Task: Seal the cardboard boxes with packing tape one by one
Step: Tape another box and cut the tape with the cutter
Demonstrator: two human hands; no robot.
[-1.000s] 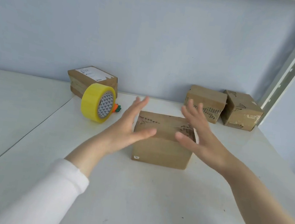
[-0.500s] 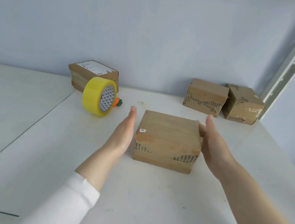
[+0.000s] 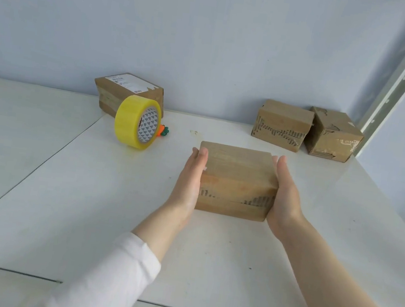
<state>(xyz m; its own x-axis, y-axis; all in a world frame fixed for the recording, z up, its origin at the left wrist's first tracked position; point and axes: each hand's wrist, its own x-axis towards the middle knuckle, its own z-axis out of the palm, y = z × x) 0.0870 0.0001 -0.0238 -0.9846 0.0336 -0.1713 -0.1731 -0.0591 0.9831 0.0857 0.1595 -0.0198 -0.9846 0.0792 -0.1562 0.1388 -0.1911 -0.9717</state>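
Squarely between left hand (image 3: 189, 177) and right hand (image 3: 284, 193) sits the box (image 3: 237, 174).

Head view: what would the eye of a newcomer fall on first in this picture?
First, the middle cardboard box on the white table, with the left hand and the right hand pressed flat against its sides. Next, the yellow tape roll on edge at the back left, in front of a labelled box. At the back right, a torn box and a corner box sit side by side near the wall.
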